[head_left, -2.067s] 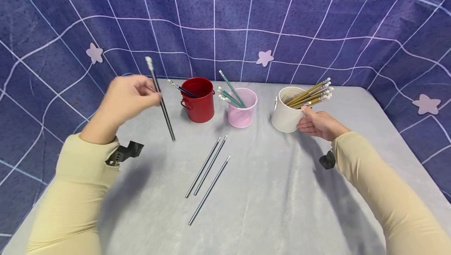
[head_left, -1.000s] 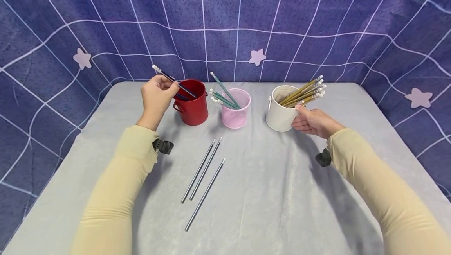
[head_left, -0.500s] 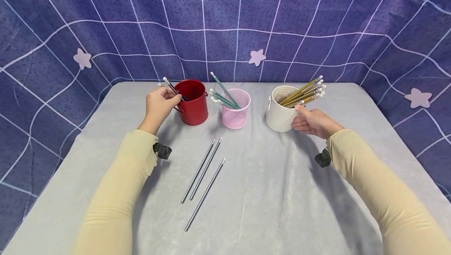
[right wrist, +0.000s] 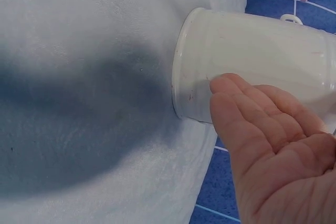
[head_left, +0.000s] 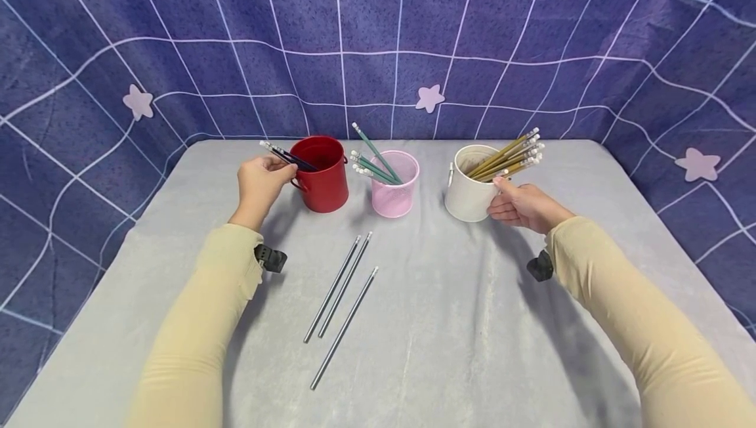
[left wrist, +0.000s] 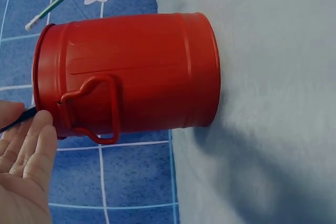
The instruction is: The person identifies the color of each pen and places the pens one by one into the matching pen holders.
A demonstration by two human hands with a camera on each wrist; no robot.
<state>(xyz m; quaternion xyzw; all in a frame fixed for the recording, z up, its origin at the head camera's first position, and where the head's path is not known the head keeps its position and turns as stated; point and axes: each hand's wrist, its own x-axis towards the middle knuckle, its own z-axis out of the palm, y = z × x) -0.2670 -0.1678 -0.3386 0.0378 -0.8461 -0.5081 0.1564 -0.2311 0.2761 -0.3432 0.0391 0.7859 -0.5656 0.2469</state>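
At the near left rim of the red bucket [head_left: 326, 185], my left hand [head_left: 258, 182] pinches a dark pencil [left wrist: 27, 114] between thumb and fingers. Dark pencils with white erasers lean over that rim, their lower ends inside the bucket. The bucket's side handle [left wrist: 114, 108] hangs below my fingers. On the right, my right hand [head_left: 525, 205] rests against the side of the white bucket [right wrist: 257, 51], fingers extended along its wall and thumb up at the rim. Several gold pencils [head_left: 502, 160] lean out of this bucket toward the right.
Between the buckets stands a pink mesh cup [head_left: 392, 199] with several green pencils [head_left: 376, 169] leaning left. Three dark metallic pencils [head_left: 342, 326] lie diagonally on the grey cloth [head_left: 437, 310] in front. A blue gridded curtain [head_left: 378, 34] with star shapes hangs behind.
My left hand has carried a dark pencil from the left over to the red bucket and lowered it onto the rim beside the others. The right hand has stayed at the white bucket.
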